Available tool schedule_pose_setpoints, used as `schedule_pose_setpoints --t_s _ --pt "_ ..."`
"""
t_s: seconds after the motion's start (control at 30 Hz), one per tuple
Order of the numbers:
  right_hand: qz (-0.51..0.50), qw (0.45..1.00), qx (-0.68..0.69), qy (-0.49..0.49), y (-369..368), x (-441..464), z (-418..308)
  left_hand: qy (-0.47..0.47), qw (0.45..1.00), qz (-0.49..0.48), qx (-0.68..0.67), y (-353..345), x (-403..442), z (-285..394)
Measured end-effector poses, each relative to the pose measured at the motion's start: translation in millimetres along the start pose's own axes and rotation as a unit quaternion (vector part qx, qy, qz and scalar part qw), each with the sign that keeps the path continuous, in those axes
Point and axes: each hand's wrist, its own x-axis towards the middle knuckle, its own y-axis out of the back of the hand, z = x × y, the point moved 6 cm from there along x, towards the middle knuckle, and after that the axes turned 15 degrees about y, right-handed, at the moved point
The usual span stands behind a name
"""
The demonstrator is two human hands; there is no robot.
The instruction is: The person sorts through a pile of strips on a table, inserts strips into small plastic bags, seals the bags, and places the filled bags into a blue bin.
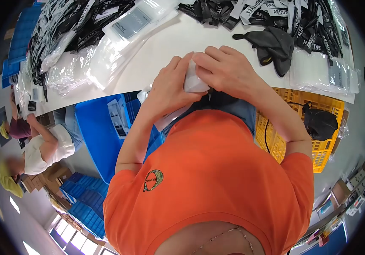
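At the table's near edge, both my hands are closed around a small white packet (pixel 194 80) with a smooth, slightly shiny surface. My left hand (pixel 169 87) wraps its left side, with the thumb below it. My right hand (pixel 229 70) has its bent fingers on the packet's upper right side. The fingers hide part of it, so what is inside cannot be made out. A dark grey cloth pouch-like item (pixel 271 46) lies on the white table (pixel 148 55) to the right of my right hand.
Black-and-white printed straps (pixel 276 12) are heaped at the back. Clear plastic bags (pixel 76 68) lie left, more bags (pixel 318 72) right. Below the table stand a blue bin (pixel 93 131) and a yellow crate (pixel 284 127) with a black bag (pixel 320 123). Co-workers (pixel 46 148) are at left.
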Motion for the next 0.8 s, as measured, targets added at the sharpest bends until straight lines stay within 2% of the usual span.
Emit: schedule_pose_setpoints --t_s 0.03,0.1,0.17,0.23,0.33,0.37,0.47,0.5,0.57,0.67,0.73,0.77,0.8 --pt "0.009 0.999 0.049 -0.009 4 0 2 -0.005 1.0 0.001 -0.022 -6 2 -5" --pt "0.125 0.96 0.231 -0.102 10 3 16 -0.02 0.998 0.018 -0.048 -9 3 -6" --pt "0.219 0.883 0.375 -0.179 6 -4 29 -0.042 0.997 0.046 -0.052 -9 2 -1" --pt "0.288 0.793 0.48 -0.24 -1 -22 42 -0.022 0.995 0.095 -0.021 1 1 5" --pt "0.21 0.82 0.453 -0.28 -4 -28 29 -0.031 0.984 0.174 0.033 9 4 9" --pt "0.17 0.814 0.469 -0.298 -10 -24 15 -0.041 0.978 0.198 0.053 10 4 10" --pt "0.169 0.768 0.489 -0.378 -25 -30 2 -0.045 0.968 0.233 0.077 9 4 14" --pt "0.239 0.651 0.568 -0.443 -29 -36 9 -0.047 0.971 0.227 0.065 9 4 15" --pt "0.283 0.676 0.53 -0.427 -23 -41 25 -0.048 0.974 0.219 0.04 11 1 15" --pt "0.331 0.684 0.487 -0.431 -21 -47 32 -0.034 0.975 0.046 -0.217 0 12 -5" --pt "0.343 0.706 0.455 -0.419 -18 -44 32 -0.041 0.984 0.141 -0.104 8 7 0" --pt "0.291 0.765 0.431 -0.38 -16 -38 29 -0.043 0.98 0.188 -0.046 11 3 4" --pt "0.237 0.816 0.404 -0.338 -13 -33 24 -0.022 0.981 0.191 -0.035 12 2 5"
